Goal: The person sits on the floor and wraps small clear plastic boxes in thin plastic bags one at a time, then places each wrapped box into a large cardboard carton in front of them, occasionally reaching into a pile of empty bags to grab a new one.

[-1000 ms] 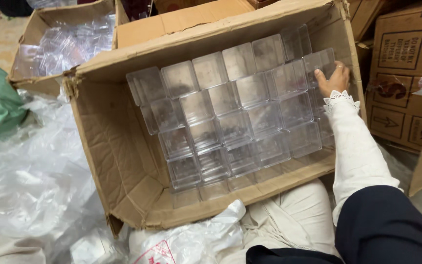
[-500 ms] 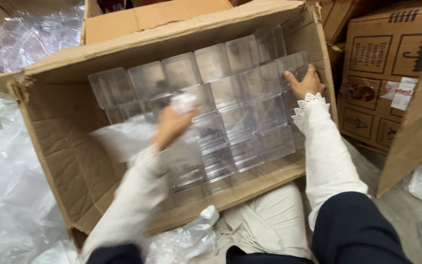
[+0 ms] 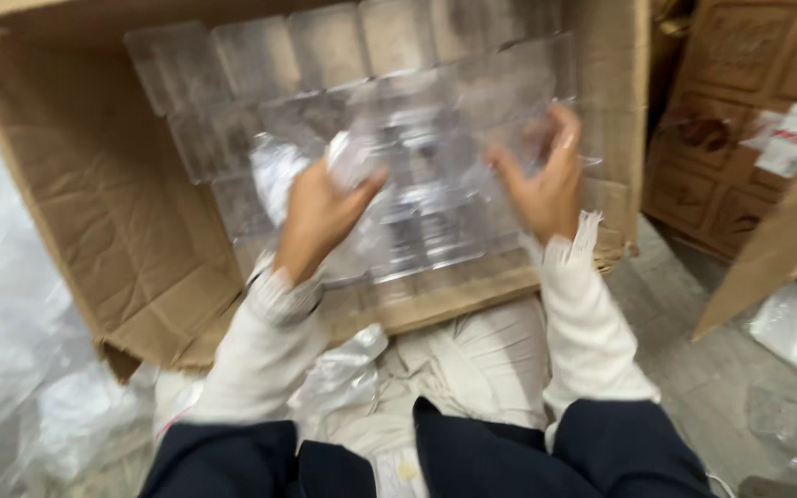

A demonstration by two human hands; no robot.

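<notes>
A big open cardboard box lies tipped toward me, lined with rows of clear plastic boxes. My left hand and my right hand both reach into it. Between them they hold a clear plastic bag with several of the clear boxes inside, left hand on its crumpled left end, right hand on its right edge. The picture is blurred, so the fingers' exact grip is hard to make out.
Crumpled clear plastic sheeting lies at the left. Printed brown cartons stand at the right, with a loose cardboard flap in front of them. More clear plastic lies on the concrete floor at the lower right.
My left hand has come into the box and taken the bag's left end. My right hand has moved off the top right corner onto the bag's right edge. The view has closed in.
</notes>
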